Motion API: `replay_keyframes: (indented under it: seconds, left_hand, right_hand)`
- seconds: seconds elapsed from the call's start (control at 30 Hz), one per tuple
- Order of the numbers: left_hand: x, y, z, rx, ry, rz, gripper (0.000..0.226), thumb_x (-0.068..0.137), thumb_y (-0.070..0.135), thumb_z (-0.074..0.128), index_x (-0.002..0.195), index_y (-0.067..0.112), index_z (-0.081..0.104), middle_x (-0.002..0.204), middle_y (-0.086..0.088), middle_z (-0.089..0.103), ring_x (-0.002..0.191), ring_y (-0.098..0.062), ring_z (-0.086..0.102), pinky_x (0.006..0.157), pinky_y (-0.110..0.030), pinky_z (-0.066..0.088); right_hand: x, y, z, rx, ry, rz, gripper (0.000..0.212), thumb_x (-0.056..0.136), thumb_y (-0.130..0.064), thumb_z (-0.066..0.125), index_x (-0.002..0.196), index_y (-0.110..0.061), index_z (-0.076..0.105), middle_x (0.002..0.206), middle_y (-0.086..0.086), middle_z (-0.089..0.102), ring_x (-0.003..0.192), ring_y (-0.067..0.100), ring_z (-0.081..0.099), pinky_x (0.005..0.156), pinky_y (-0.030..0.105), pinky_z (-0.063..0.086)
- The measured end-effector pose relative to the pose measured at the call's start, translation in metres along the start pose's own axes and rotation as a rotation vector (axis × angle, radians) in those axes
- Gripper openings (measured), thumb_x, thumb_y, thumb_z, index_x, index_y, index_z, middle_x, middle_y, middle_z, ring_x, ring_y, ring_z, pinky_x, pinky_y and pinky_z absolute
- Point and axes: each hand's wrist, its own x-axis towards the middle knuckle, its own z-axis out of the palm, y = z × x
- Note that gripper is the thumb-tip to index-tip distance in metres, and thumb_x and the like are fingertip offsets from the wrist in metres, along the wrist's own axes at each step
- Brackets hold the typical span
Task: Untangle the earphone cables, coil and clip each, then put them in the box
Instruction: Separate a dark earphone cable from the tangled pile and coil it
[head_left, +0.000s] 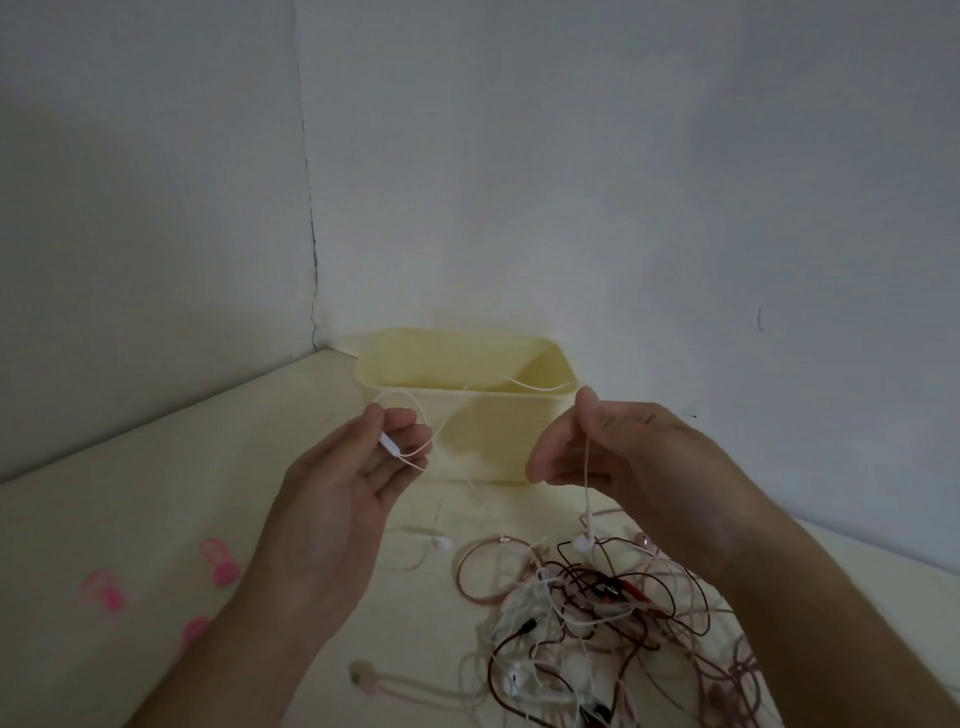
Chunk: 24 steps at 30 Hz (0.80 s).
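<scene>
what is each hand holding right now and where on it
Both hold one thin white earphone cable: left hand pinches it at the inline remote, right hand pinches it above a dangling earbud.

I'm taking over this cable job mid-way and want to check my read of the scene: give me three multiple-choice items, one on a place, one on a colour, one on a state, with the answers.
1. Where do the pink clips lie?
A. inside the box
B. on the table, left of the left hand
C. on top of the cable tangle

2. What colour is the box?
A. pale yellow
B. blue
C. black

3. What is the right hand doing?
A. resting flat on the table
B. pressing the box rim
C. pinching a white cable from which an earbud hangs

Answers:
1 B: the clips sit on bare table, left of the left hand.
2 A: its walls and rim are pale yellow.
3 C: the white cable drops from thumb and finger to an earbud over the tangle.
</scene>
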Motion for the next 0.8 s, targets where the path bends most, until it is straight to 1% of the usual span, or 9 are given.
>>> replay_keyframes:
  seconds: [0.17,0.3,0.37,0.43,0.53,0.6,0.67,0.73,0.8]
  left_hand:
    - [0.000,0.000,0.000,-0.048,-0.022,-0.015,0.026,0.093,0.027,0.063,0.097,0.008,0.079,0.082,-0.006,0.071,0.084,-0.017,0.071,0.085,-0.030,0.060]
    - [-0.001,0.003,0.000,-0.064,-0.023,-0.020,0.029,0.100,0.025,0.058,0.105,0.004,0.078,0.065,-0.002,0.050,0.064,-0.015,0.058,0.086,-0.036,0.052]
    - [-0.002,0.004,0.002,-0.044,-0.031,-0.005,0.032,0.098,0.026,0.059,0.106,0.002,0.078,0.061,-0.003,0.042,0.061,-0.017,0.052,0.084,-0.037,0.051]
    - [-0.006,0.003,0.005,0.023,-0.058,0.010,0.034,0.099,0.027,0.058,0.109,0.001,0.078,0.060,-0.004,0.037,0.060,-0.019,0.049,0.080,-0.036,0.051]
    - [-0.013,0.000,0.010,0.127,-0.152,-0.004,0.035,0.101,0.027,0.055,0.109,0.002,0.078,0.060,-0.003,0.030,0.054,-0.018,0.042,0.071,-0.035,0.051]
    - [-0.017,-0.003,0.013,0.195,-0.227,-0.041,0.035,0.100,0.028,0.056,0.108,0.002,0.078,0.061,-0.004,0.026,0.051,-0.017,0.032,0.059,-0.033,0.046]
    - [-0.019,-0.004,0.013,0.296,-0.278,-0.070,0.035,0.098,0.031,0.057,0.103,0.003,0.078,0.062,-0.004,0.023,0.050,-0.015,0.023,0.048,-0.027,0.033]
    - [-0.019,-0.004,0.012,0.369,-0.289,-0.072,0.035,0.093,0.034,0.061,0.096,0.003,0.077,0.061,-0.004,0.022,0.050,-0.014,0.018,0.047,-0.025,0.021]
    - [-0.016,-0.001,0.008,0.415,-0.272,-0.061,0.031,0.088,0.035,0.069,0.087,0.005,0.076,0.061,-0.003,0.021,0.053,-0.016,0.014,0.049,-0.027,0.015]
  right_hand:
    - [0.001,-0.001,-0.004,0.175,-0.048,0.020,0.056,0.109,-0.041,0.039,0.097,-0.002,0.078,0.072,0.011,0.048,0.069,0.028,0.051,0.078,0.044,0.046]
    - [-0.004,-0.008,-0.029,-0.164,0.068,0.136,0.036,0.106,-0.023,0.056,0.088,0.000,0.077,0.066,0.007,0.024,0.057,0.021,0.023,0.052,0.033,0.023]
    - [-0.006,-0.008,-0.038,-0.347,0.103,0.197,0.031,0.099,-0.014,0.058,0.080,-0.002,0.079,0.060,0.012,0.045,0.052,0.029,0.041,0.052,0.036,0.036]
    - [-0.007,-0.008,-0.036,-0.460,0.151,0.228,0.029,0.098,-0.018,0.060,0.083,-0.008,0.083,0.075,0.012,0.074,0.070,0.032,0.071,0.072,0.042,0.055]
    - [-0.006,-0.009,-0.009,-0.531,0.174,0.093,0.016,0.097,-0.032,0.070,0.109,-0.028,0.080,0.104,-0.010,0.080,0.099,0.007,0.074,0.092,0.036,0.057]
    - [-0.004,-0.008,0.017,-0.349,0.042,0.052,0.030,0.098,-0.021,0.075,0.126,-0.029,0.071,0.115,-0.009,0.078,0.106,0.004,0.073,0.094,0.030,0.058]
    - [0.000,-0.004,0.036,-0.320,-0.082,0.024,0.035,0.098,-0.018,0.075,0.130,-0.030,0.066,0.107,-0.004,0.079,0.100,0.007,0.075,0.091,0.029,0.059]
    - [0.003,-0.006,0.042,-0.418,-0.063,-0.028,0.012,0.102,-0.023,0.070,0.113,-0.025,0.072,0.079,-0.005,0.076,0.074,0.012,0.073,0.072,0.027,0.056]
    - [0.004,-0.005,0.032,-0.402,0.020,-0.023,0.017,0.103,-0.021,0.067,0.091,-0.014,0.077,0.059,-0.010,0.064,0.058,0.017,0.063,0.065,0.032,0.050]
